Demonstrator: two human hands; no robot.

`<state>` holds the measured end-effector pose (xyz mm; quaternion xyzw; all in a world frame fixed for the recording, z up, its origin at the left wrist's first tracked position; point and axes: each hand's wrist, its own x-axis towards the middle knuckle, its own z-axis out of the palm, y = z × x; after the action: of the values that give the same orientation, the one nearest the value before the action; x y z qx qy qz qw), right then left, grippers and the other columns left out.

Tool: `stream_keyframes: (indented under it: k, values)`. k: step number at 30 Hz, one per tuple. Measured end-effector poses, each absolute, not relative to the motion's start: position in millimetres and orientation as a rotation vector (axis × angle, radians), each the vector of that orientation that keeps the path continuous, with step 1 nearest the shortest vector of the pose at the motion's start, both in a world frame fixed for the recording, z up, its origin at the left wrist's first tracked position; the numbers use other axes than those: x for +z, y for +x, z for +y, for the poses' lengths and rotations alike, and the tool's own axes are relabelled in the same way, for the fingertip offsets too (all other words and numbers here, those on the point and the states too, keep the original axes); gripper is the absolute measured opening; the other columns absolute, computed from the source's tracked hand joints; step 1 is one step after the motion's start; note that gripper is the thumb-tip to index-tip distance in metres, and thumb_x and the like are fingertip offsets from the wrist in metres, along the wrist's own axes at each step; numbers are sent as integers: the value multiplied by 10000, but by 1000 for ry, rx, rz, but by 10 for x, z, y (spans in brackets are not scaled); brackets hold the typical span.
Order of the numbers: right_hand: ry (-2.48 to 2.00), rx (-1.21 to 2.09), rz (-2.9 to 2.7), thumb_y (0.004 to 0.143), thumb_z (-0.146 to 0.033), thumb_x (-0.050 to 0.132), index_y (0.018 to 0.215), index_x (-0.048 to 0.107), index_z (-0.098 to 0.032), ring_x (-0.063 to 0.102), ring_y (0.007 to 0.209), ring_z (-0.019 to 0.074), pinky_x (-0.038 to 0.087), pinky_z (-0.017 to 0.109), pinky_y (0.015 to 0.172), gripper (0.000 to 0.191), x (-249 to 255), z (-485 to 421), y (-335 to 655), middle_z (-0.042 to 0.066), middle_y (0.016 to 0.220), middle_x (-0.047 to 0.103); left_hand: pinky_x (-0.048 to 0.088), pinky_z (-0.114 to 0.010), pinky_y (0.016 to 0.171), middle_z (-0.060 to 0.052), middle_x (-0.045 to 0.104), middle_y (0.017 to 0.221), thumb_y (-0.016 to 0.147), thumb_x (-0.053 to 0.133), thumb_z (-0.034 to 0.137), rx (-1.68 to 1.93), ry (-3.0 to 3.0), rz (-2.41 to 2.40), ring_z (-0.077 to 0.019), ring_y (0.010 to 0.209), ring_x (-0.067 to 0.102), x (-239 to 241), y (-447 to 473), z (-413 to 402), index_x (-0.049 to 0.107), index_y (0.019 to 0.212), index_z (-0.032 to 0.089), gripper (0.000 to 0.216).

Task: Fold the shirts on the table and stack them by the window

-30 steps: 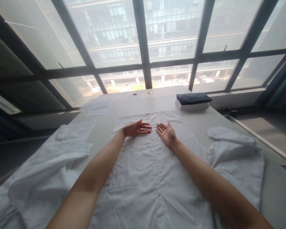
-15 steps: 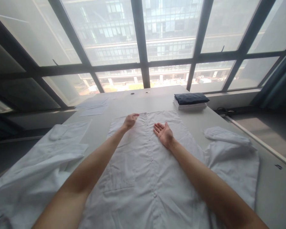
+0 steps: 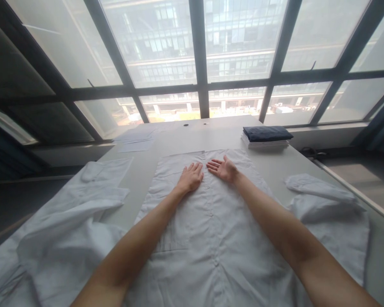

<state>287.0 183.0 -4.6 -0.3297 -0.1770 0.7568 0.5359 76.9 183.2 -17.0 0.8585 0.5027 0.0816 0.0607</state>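
A white buttoned garment (image 3: 224,230), like a coat or shirt, lies spread on the white table, its button line running down the middle and its far edge stretched across. My left hand (image 3: 191,177) rests palm down on it, just left of the button line, fingers stretched out. Right of that line, near the far edge, my right hand (image 3: 223,169) is open on its side with the palm turned up and inward. Neither hand grips anything. My forearms cover parts of the cloth, and one sleeve (image 3: 329,213) lies bunched at the right.
More crumpled white cloth (image 3: 73,213) covers the table's left side. A folded stack with a dark navy piece (image 3: 267,133) on top of white ones stands at the far right. Thin white sheets (image 3: 136,140) lie at the far left. Windows (image 3: 237,42) rise behind the table (image 3: 217,134).
My left hand has come down from the far edge, from curled fingers to lying flat near the button line. My right hand has turned slightly and stays open. The view has shifted a little left.
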Motion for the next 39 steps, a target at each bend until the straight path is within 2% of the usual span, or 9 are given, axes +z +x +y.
stream_keyframes:
  k: [7, 11, 15, 20, 23, 26, 30, 34, 39]
  values:
    - [-1082, 1110, -260, 1079, -403, 143, 1314, 510, -134, 633, 1143, 155, 528, 375, 982, 513, 109, 2204, 4088, 197, 1330, 611, 165, -580, 1248, -79, 246, 1693, 1059, 300, 392, 173, 2610, 1566, -304, 1564, 200, -173, 754, 1803, 311, 1615, 187, 593]
    - [-1037, 1139, -329, 1071, -452, 227, 1198, 598, -187, 661, 1101, 166, 529, 380, 998, 474, 183, 2168, 3943, 138, 1199, 686, 151, -602, 1245, -107, 305, 1671, 1028, 390, 368, 263, 2527, 1495, -325, 1559, 214, -161, 767, 1863, 404, 1568, 180, 572]
    - [-878, 1453, -574, 1055, -565, 208, 1154, 636, -204, 684, 1113, 234, 569, 449, 966, 569, 152, 2010, 3443, 147, 1204, 704, 255, -486, 1245, -138, 482, 1566, 932, 559, 283, 700, 2141, 1209, -286, 1484, 386, -35, 676, 2011, 591, 1398, 163, 483]
    - [-979, 1648, -616, 1050, -586, 210, 1165, 633, -186, 682, 1120, 245, 584, 430, 942, 593, 56, 1867, 3144, 172, 1272, 672, 556, -414, 987, -186, 666, 1273, 967, 535, 256, 849, 1075, 958, -262, 1142, 684, 216, 24, 2338, 655, 1177, 134, 271]
    - [-1018, 1568, -587, 1065, -534, 230, 1103, 644, -197, 680, 1113, 217, 583, 394, 935, 535, 70, 1867, 3196, 149, 1288, 672, 592, -295, 810, -130, 693, 1039, 1000, 406, 150, 1327, 702, 1205, -174, 940, 713, 379, -466, 2569, 608, 1089, 150, 221]
    - [-1102, 1360, -670, 1065, -419, 318, 1046, 659, -199, 681, 1092, 188, 568, 354, 932, 406, 148, 1834, 3294, 123, 1313, 667, 576, -258, 780, -94, 697, 990, 985, 454, 141, 1483, 702, 1380, -145, 850, 694, 520, -730, 2616, 609, 1057, 168, 173]
    - [-1301, 1012, -960, 968, -271, 480, 982, 687, -161, 708, 955, 194, 564, 350, 873, 235, 255, 1513, 3340, 129, 1177, 715, 523, -405, 1011, -124, 707, 1205, 885, 608, 193, 1065, 1315, 1539, -244, 1072, 686, 589, -669, 2074, 696, 1061, 160, 200]
    - [-1311, 879, -1406, 945, -294, 475, 1074, 708, -160, 723, 921, 233, 579, 405, 856, 299, 267, 800, 3289, 130, 1114, 735, 307, -486, 1220, -131, 538, 1519, 920, 577, 433, 529, 2091, 1438, -308, 1446, 443, 529, -415, 952, 598, 1403, 194, 539]
    - [-1553, 458, -1910, 952, -337, 524, 1385, 608, -188, 458, 1425, 303, 372, 493, 1181, 466, 87, -196, 3238, 162, 1493, 544, 187, -666, 1207, -61, 189, 1705, 1002, 439, 589, -65, 2375, 1390, -358, 1573, 116, 358, -180, -191, 297, 1624, 322, 691]
